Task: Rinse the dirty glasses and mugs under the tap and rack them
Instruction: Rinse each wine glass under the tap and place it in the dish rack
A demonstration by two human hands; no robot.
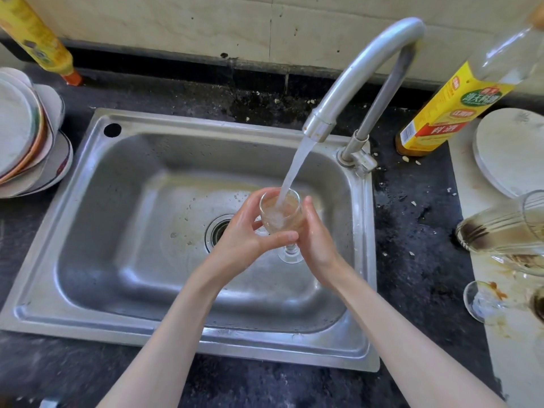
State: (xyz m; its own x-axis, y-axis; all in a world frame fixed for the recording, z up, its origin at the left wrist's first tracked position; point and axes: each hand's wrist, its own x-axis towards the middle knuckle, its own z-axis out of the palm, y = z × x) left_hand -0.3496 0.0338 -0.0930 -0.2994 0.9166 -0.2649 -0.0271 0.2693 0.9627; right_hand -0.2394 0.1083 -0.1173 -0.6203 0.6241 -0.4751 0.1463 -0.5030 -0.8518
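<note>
Stemmed glass (281, 216) sits upright between both hands over the middle of the sink (88, 219), slightly toward its right wall, with the tap's stream (297, 166) pouring straight into the bowl. The water inside looks cloudy brown, so by my judgement the rinse is only part done. The left hand (244, 231) curls round the bowl from the left, thumb laid across the front near the stem. The right hand (315, 234) cups the bowl's right side, its fingers wrapped behind the glass.

Beyond the grip, the foot of the glass hangs just above the sink floor, near the drain (219, 231). The tap (362, 75) rises from the sink's right rear corner and arches over.

Risks, as I judge them: wet hands on smooth glass could let it slip and strike the steel; lifting carelessly could knock the rim against the spout; the thin stem could snap if twisted hard.

Count: one glass in hand. Along the worktop's right edge lie at least three more stained glasses (500, 231), partly cut off, so the number is uncertain. Farther back stand one yellow-labelled bottle (441, 113) and a pale round board (512, 151); a stack of plates (26, 136) sits at the left edge. No mug or rack is in view.
</note>
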